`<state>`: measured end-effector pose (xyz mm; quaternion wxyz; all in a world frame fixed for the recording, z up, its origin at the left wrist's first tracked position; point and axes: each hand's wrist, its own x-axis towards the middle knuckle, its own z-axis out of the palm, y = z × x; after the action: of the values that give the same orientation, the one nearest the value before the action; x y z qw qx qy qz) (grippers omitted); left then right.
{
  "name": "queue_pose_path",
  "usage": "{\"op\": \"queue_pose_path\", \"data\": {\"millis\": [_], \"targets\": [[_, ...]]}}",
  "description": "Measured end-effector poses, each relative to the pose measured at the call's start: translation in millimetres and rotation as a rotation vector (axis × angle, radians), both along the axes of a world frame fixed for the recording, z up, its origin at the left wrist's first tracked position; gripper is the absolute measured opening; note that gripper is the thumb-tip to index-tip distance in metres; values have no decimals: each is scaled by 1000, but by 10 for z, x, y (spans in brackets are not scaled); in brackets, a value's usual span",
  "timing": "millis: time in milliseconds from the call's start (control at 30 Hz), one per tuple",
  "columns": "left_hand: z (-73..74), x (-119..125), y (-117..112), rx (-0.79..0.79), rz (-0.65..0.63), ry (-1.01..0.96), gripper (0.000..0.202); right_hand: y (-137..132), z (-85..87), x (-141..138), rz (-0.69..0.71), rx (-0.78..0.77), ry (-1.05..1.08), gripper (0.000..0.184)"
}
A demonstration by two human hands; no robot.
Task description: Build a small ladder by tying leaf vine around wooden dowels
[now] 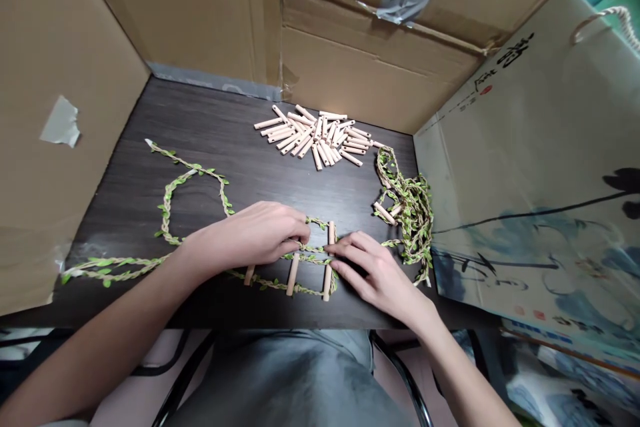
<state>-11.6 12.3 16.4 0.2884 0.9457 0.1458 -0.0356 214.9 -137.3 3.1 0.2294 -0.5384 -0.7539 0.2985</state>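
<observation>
Pinning a green leaf vine (270, 283) across three wooden dowels (293, 273) laid side by side, the left hand (250, 237) and right hand (373, 273) meet low on the dark wood surface (125, 180), at 6 o'clock from a loose pile of spare dowels (313, 137). The left grip curls down at 9 o'clock of the rightmost dowel, its fingertips (301, 221) on the vine, while the right grip comes in from 3 o'clock, fingers together and lying across the strands. Whether either grip is clamped on the vine, I can't tell. Pressing close to each crossing, as these fingers do, is sound handling: the strand stays taut and the dowels stay parallel. A tangled coil of vine (407, 213) with two dowels caught in it sits at 2 o'clock, and a long loose length curves away at 9 o'clock. Cardboard box walls (370, 60) and an ink-painted paper bag (525, 180) hem the surface.
</observation>
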Motion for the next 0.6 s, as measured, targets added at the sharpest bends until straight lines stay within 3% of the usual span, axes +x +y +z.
{"op": "queue_pose_path", "data": {"millis": [200,400,600], "targets": [[-48,-14,24,-33,26,-36,15,-44,-60,10,-7,41,56,28],[4,-1,-5,5,28,1,8,-81,-74,-2,-47,40,54,40],[32,8,-14,7,3,41,10,-74,-107,-6,-30,47,18,41]]}}
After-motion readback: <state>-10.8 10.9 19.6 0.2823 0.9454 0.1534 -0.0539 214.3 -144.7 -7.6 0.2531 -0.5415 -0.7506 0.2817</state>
